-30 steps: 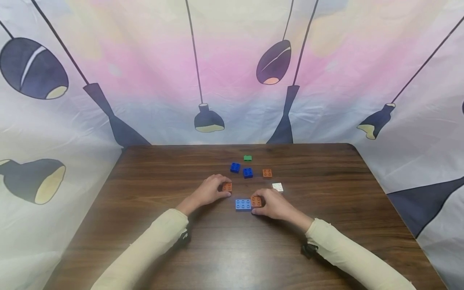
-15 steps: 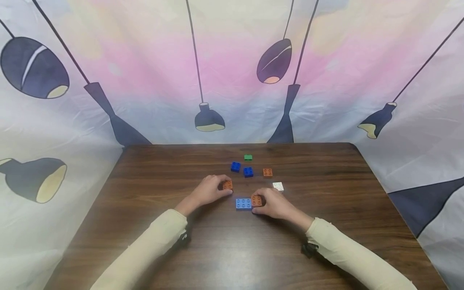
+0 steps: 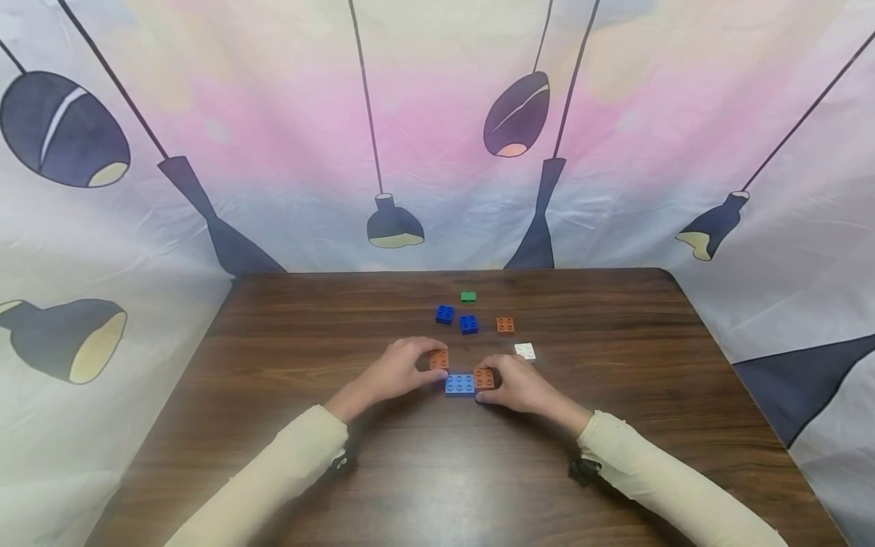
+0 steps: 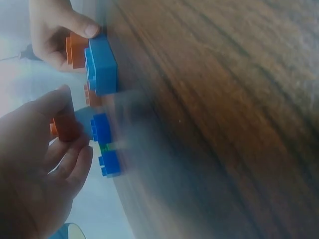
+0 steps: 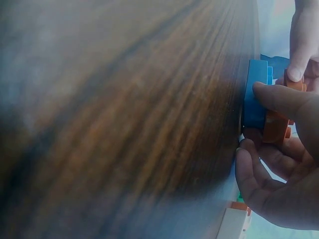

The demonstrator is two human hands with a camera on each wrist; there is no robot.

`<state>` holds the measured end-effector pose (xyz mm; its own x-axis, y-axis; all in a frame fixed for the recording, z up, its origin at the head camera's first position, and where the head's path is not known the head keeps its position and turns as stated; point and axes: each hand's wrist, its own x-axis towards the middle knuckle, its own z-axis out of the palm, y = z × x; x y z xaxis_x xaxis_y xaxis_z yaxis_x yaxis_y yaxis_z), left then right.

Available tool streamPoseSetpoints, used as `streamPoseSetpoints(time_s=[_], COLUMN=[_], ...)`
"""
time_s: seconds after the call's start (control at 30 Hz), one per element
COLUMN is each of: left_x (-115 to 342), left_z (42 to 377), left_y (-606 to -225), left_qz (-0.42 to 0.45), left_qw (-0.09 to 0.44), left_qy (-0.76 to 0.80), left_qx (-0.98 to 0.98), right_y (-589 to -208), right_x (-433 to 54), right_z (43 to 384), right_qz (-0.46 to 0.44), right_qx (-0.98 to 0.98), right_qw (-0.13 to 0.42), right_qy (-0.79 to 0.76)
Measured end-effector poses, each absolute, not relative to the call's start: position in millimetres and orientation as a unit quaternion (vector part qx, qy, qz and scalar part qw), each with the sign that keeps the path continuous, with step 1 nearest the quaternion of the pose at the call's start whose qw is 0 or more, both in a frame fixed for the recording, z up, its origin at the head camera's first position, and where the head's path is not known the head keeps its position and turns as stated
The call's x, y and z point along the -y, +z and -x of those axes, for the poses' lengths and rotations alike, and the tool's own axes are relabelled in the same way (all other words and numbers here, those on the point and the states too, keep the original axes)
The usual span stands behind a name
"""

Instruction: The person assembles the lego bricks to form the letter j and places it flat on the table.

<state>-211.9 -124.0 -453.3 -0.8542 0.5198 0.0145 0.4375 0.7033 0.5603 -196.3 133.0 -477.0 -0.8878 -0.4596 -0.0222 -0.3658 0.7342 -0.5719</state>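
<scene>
Orange brick (image 3: 439,358) is pinched by left hand (image 3: 396,370), just far-left of blue brick (image 3: 460,385) | second orange brick (image 3: 484,377) gripped by right hand (image 3: 521,384) at blue brick's right end | skewing risked by crooked bump!

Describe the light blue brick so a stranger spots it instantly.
On the brown table, find the right hand holding an orange brick. The light blue brick lies just to its left, showing six studs, more than any neighbour.

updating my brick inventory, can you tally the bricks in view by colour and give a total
Orange bricks: 3
Dark blue bricks: 2
Light blue brick: 1
White brick: 1
Green brick: 1
Total: 8
</scene>
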Motion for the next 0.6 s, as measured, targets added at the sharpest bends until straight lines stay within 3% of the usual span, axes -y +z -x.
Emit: streamPoseSetpoints(time_s=[0.6], left_x=[123.2], left_z=[200.5], left_y=[-463.1], left_qz=[-0.307], left_qw=[0.081], left_qy=[0.282], left_qx=[-0.905], right_y=[-479.0], right_x=[-132.1], right_z=[196.5], right_qz=[0.225], right_qx=[-0.929], right_qw=[0.071], right_qy=[-0.286])
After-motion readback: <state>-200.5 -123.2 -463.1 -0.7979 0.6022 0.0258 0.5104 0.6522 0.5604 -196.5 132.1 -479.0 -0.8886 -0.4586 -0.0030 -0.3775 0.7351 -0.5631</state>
